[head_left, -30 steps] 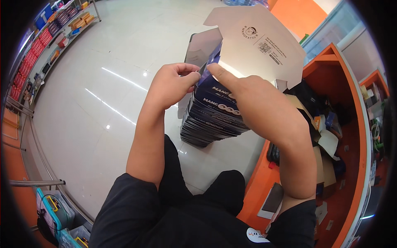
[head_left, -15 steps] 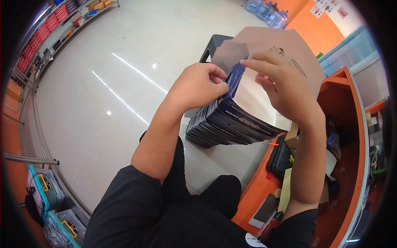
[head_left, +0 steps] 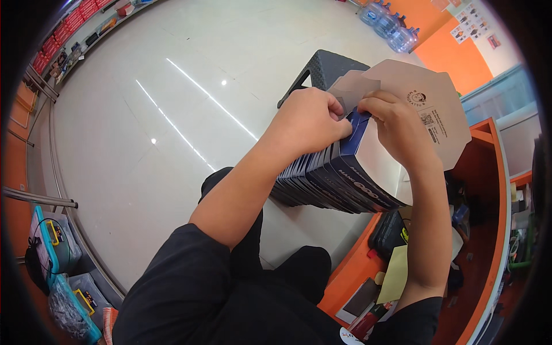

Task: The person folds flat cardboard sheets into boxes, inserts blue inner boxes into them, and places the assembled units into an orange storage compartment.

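Note:
A tall stack of nested cardboard boxes (head_left: 322, 181), dark blue outside with pale printing, stands in front of me. The topmost box has a white inside (head_left: 376, 158), and its brown, angular lid (head_left: 451, 106) is raised at the far side. My left hand (head_left: 313, 118) is closed in a pinch at the left corner of this box, thumb against its blue edge. Bent over the blue corner flap (head_left: 357, 127), my right hand (head_left: 397, 118) grips it between thumb and fingers. Its palm hides part of the box's inside.
A dark grey plastic stool (head_left: 333, 66) stands behind the boxes. On the right is an orange cabinet (head_left: 489, 172) with a black case (head_left: 388, 233) and papers. Water bottles (head_left: 388, 26) stand far right, teal-edged bins (head_left: 52, 241) at left, and a stocked shelf (head_left: 75, 46) far left.
My right hand's fingers, stretched out before, have come down and closed on the corner flap. The left hand keeps its pinch. The whole view has shifted, so the boxes appear further right and lower.

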